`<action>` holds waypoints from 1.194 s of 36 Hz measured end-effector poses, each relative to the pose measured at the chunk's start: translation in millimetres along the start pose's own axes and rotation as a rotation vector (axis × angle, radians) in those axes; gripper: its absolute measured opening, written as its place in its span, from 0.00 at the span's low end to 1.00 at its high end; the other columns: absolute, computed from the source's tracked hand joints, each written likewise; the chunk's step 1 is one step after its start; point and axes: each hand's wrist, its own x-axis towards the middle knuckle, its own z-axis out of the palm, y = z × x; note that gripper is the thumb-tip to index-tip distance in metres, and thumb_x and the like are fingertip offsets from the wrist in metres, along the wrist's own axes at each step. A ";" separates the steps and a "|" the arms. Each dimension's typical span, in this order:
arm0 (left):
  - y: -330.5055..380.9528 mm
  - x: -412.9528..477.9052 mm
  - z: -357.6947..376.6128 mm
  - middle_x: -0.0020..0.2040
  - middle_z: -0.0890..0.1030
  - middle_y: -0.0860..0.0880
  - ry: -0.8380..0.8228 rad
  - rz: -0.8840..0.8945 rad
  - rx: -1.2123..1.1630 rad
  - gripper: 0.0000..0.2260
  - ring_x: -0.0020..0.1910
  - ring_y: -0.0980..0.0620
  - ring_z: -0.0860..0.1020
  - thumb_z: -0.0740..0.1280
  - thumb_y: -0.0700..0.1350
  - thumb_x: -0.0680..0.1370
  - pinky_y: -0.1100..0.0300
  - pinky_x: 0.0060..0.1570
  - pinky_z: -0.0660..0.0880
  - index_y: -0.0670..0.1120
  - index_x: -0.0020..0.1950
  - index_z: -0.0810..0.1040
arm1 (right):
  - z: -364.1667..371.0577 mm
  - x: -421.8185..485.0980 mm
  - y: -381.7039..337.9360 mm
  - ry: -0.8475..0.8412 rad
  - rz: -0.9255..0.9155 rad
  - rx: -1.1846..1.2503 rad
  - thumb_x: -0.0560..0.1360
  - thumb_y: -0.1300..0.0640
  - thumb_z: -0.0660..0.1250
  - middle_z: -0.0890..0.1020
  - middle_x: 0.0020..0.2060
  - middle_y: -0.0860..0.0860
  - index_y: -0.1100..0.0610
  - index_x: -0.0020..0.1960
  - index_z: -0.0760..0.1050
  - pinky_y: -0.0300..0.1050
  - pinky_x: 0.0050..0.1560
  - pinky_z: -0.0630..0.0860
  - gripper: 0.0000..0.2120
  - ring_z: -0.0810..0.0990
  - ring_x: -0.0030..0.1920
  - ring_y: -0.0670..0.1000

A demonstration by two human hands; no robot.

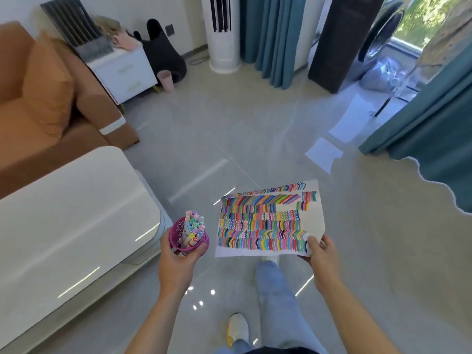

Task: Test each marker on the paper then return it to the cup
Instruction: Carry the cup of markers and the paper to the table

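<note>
My left hand holds a purple mesh cup from below and around its side. The cup is upright in the air above the floor, and several capped markers stand in it with their coloured ends up. My right hand pinches the near right corner of a white sheet of paper. The paper is held out flat over the floor and is covered with rows of short coloured marker strokes; a bare patch remains at its right side.
A glossy white table stands at the left, its rounded corner close to the cup. Behind it is an orange sofa. Grey tiled floor stretches ahead. My legs in jeans are below. Teal curtains hang at the right.
</note>
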 end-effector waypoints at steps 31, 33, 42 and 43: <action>127.2 341.6 75.1 0.57 0.79 0.62 0.414 -0.204 -0.140 0.38 0.51 0.68 0.80 0.84 0.44 0.63 0.51 0.59 0.78 0.58 0.68 0.71 | 330.8 286.4 -245.3 -0.336 0.015 -0.279 0.83 0.61 0.62 0.84 0.51 0.51 0.54 0.65 0.73 0.57 0.56 0.83 0.11 0.85 0.50 0.54; 127.7 371.2 64.2 0.57 0.79 0.62 0.429 -0.208 -0.129 0.38 0.53 0.65 0.80 0.84 0.44 0.63 0.50 0.60 0.78 0.58 0.68 0.70 | 365.0 295.0 -253.1 -0.351 0.021 -0.275 0.83 0.62 0.62 0.83 0.49 0.49 0.54 0.64 0.73 0.56 0.54 0.83 0.11 0.85 0.49 0.53; 143.3 492.3 11.4 0.55 0.79 0.66 0.490 -0.242 -0.134 0.36 0.54 0.59 0.81 0.85 0.50 0.62 0.48 0.56 0.80 0.64 0.64 0.70 | 519.3 317.7 -288.2 -0.436 0.028 -0.319 0.83 0.65 0.61 0.83 0.50 0.53 0.57 0.64 0.72 0.57 0.53 0.81 0.11 0.84 0.47 0.54; 145.4 504.3 5.4 0.55 0.79 0.66 0.492 -0.242 -0.131 0.36 0.54 0.59 0.81 0.85 0.51 0.62 0.49 0.56 0.80 0.64 0.64 0.70 | 536.5 319.7 -291.6 -0.454 0.020 -0.330 0.83 0.65 0.61 0.84 0.50 0.54 0.57 0.65 0.73 0.58 0.54 0.81 0.11 0.84 0.47 0.54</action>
